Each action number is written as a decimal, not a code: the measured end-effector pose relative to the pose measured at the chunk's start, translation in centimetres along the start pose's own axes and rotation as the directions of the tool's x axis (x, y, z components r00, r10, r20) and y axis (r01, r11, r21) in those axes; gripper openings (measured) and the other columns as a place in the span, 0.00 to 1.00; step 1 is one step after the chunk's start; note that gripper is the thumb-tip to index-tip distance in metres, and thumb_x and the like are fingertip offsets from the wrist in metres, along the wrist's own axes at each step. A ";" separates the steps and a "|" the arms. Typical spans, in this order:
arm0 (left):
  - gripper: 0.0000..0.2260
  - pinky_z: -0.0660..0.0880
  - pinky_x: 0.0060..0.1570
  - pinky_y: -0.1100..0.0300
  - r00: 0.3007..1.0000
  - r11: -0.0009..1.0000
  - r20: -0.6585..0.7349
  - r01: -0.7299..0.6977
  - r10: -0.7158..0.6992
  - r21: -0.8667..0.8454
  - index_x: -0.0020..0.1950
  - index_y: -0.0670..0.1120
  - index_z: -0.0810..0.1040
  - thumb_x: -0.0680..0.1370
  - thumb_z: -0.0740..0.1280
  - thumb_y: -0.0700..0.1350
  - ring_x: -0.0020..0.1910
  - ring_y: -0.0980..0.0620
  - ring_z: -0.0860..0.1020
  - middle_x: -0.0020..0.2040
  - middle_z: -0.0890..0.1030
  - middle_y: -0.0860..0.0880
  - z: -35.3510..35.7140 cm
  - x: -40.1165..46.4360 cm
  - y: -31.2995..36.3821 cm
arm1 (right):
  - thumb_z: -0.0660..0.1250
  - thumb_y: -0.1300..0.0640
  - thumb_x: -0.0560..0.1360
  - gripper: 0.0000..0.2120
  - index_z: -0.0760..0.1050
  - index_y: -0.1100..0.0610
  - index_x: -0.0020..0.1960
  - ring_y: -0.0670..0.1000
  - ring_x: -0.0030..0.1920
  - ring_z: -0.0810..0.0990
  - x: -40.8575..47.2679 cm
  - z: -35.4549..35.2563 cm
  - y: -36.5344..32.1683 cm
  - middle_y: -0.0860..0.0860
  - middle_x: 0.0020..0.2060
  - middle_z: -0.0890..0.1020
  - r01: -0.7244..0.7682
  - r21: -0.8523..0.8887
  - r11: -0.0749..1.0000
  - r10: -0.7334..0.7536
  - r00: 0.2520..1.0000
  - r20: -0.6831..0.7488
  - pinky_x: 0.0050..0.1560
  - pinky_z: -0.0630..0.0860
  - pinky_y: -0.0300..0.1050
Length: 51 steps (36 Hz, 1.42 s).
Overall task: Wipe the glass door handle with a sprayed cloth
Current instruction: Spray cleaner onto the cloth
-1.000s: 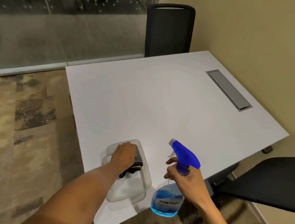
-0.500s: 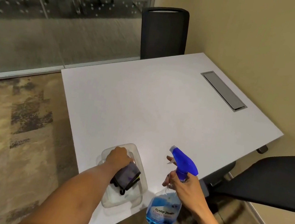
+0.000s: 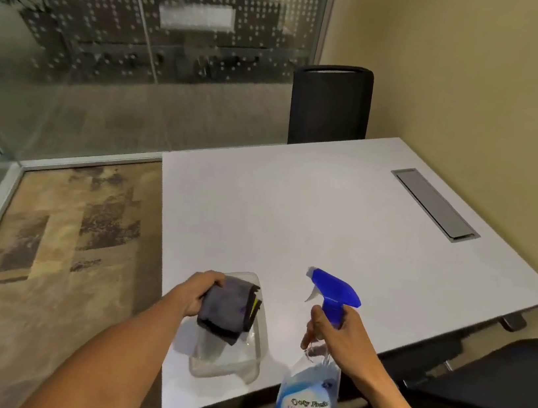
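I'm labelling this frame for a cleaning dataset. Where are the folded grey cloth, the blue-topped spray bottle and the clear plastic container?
Folded grey cloth (image 3: 224, 308): head view, middle of its top fold.
Blue-topped spray bottle (image 3: 305, 406): head view, on its label.
Clear plastic container (image 3: 238, 362): head view, its bare floor.

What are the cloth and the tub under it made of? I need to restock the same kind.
The cloth in the left hand looks like soft grey microfibre: matte, folded in limp layers with a dark stitched edge. The tub seems to be clear, glossy thin plastic, since the white table shows through its walls.
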<state>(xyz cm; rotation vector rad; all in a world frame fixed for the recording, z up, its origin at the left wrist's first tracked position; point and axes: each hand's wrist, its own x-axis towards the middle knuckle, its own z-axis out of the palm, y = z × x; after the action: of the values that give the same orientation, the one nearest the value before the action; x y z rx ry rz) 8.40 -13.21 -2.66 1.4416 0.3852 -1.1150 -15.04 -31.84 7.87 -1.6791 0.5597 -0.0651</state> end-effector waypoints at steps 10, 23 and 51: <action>0.18 0.79 0.61 0.45 0.981 0.895 -0.007 -0.181 0.195 -0.409 0.66 0.36 0.77 0.77 0.72 0.39 0.63 0.39 0.81 0.61 0.83 0.36 -0.5 -3.3 -1.6 | 0.63 0.37 0.71 0.23 0.75 0.51 0.59 0.54 0.37 0.85 -0.3 0.4 -0.8 0.53 0.35 0.82 0.064 -0.028 0.998 -0.056 0.975 0.217 0.43 0.85 0.53; 0.14 0.78 0.59 0.44 0.892 0.794 -0.097 -0.439 0.442 -0.421 0.67 0.41 0.77 0.82 0.63 0.35 0.58 0.41 0.83 0.58 0.85 0.39 -1.0 -5.7 -2.9 | 0.67 0.46 0.74 0.13 0.78 0.49 0.57 0.51 0.33 0.81 -1.7 1.4 -1.3 0.47 0.48 0.86 0.154 0.074 0.985 -0.166 0.970 0.179 0.40 0.81 0.51; 0.22 0.80 0.58 0.42 0.910 0.798 -0.049 -0.387 0.413 -0.461 0.72 0.44 0.74 0.83 0.63 0.56 0.62 0.38 0.82 0.62 0.83 0.39 -2.3 -4.1 -0.2 | 0.61 0.31 0.74 0.25 0.76 0.53 0.39 0.46 0.26 0.81 1.7 9.6 -3.1 0.49 0.27 0.82 0.154 -0.415 0.897 -0.171 0.985 -0.005 0.39 0.82 0.43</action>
<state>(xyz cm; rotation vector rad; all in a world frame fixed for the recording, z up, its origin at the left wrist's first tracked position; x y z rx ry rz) 7.21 -9.64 0.08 0.9990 0.2646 -0.6539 -9.18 -23.51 8.43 -2.1438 0.4840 -0.1088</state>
